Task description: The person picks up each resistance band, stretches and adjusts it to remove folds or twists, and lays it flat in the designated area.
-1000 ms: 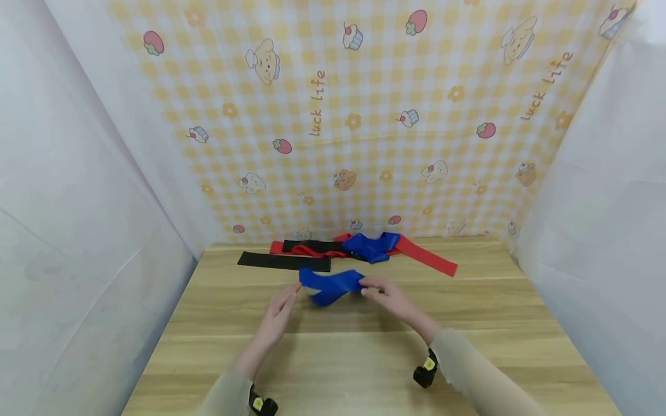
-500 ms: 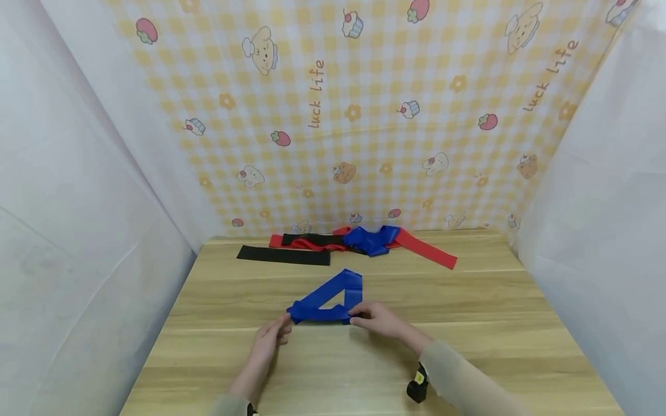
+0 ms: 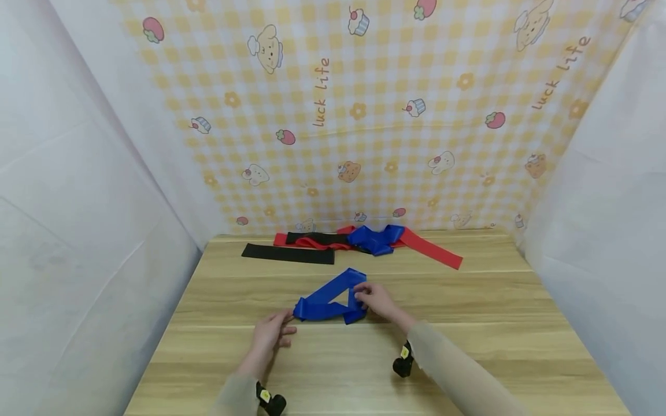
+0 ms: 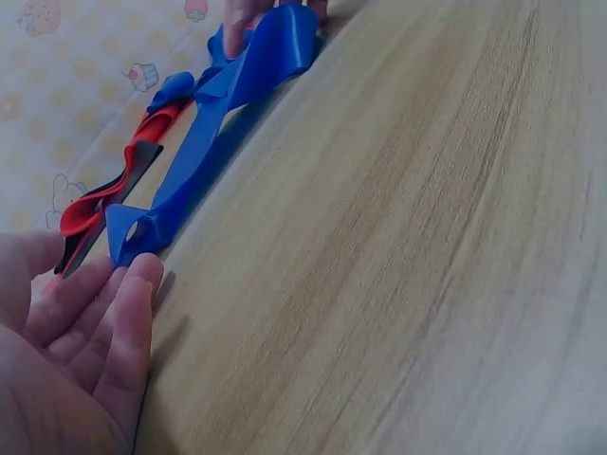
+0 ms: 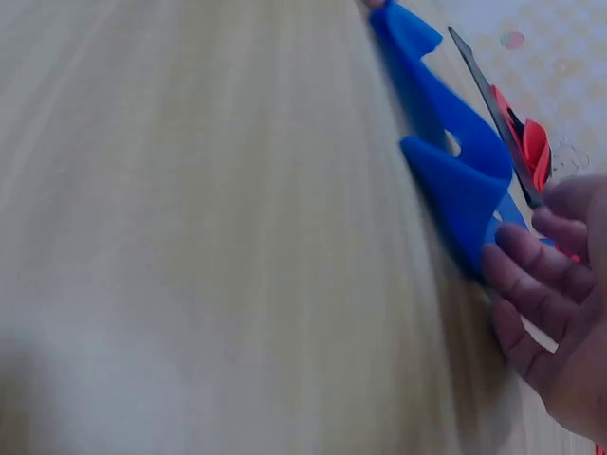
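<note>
Probably light, soft and limp, the flat blue band (image 3: 319, 312) lies folded into a rough triangle on the wooden tabletop (image 3: 333, 370), in front of the black strip (image 3: 288, 254); I judge it won't break easily, though its smooth face may slip, so its folded corners seem the best hold. My left hand (image 3: 267, 334) has loosely extended fingers, their tips at the left corner. On my right hand (image 3: 380, 299), thumb and forefinger sit close together at the band's right side; whether they pinch it I can't tell.
</note>
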Available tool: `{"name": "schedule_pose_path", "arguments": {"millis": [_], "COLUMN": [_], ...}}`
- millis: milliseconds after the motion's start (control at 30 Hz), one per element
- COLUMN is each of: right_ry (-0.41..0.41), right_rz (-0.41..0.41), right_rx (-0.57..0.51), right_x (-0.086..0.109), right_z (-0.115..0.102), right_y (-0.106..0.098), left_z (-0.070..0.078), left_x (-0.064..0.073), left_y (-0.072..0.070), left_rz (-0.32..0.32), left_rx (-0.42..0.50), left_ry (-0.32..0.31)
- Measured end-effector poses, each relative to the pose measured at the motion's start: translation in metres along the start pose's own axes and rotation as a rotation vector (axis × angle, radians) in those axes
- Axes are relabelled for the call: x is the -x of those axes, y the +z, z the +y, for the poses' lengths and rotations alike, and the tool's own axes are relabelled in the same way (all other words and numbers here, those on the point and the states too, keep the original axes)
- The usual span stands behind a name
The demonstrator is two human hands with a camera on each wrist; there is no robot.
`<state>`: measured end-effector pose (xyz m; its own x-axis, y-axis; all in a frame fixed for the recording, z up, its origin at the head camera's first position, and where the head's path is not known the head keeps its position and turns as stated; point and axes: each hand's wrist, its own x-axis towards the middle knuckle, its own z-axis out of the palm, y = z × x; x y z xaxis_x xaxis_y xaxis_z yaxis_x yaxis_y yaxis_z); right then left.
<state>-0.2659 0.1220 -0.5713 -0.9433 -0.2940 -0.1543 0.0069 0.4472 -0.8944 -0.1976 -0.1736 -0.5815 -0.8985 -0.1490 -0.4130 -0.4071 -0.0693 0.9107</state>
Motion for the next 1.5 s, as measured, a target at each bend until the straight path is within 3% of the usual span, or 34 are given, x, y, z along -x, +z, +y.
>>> {"name": "schedule_pose_path", "arguments": {"millis": [167,300,533,833,933,1033,1100,1333,1500], "right_ry": [0.106,0.152,0.103,0.045,0.037,0.042,0.059,0.117,0.127], "right_rz": [0.125,0.179,0.205,0.257,0.263,0.284,0.289,0.166,0.138], "right_rx": [0.073,0.167,0.240,0.358,0.346,0.271,0.162,-0.382,-0.536], "right_x": [-0.015,-0.019,-0.017,-0.019,-0.019,-0.019,-0.019,-0.014,-0.008], "right_z": [0.006,0.009,0.006,0.010,0.011,0.012,0.011,0.000,-0.003], "right_y": [-0.005,-0.008,-0.008,-0.009,-0.011,-0.014,-0.016,-0.029,-0.043], "left_z": [0.001,0.000,-0.003,-0.009,-0.008,-0.006,-0.005,0.005,0.015], "left_x": [-0.002,-0.003,-0.003,-0.003,-0.004,-0.006,-0.007,-0.004,-0.007], "left_y": [0.010,0.017,0.022,0.022,0.022,0.020,0.017,-0.009,-0.023], "left_rz": [0.027,0.040,0.068,0.026,0.021,0.008,0.012,0.049,0.041], "left_rx": [-0.058,-0.064,-0.035,-0.045,-0.041,-0.035,-0.023,0.106,0.195], "left_ry": [0.029,0.027,0.036,0.051,0.056,0.075,0.089,0.099,0.084]}}
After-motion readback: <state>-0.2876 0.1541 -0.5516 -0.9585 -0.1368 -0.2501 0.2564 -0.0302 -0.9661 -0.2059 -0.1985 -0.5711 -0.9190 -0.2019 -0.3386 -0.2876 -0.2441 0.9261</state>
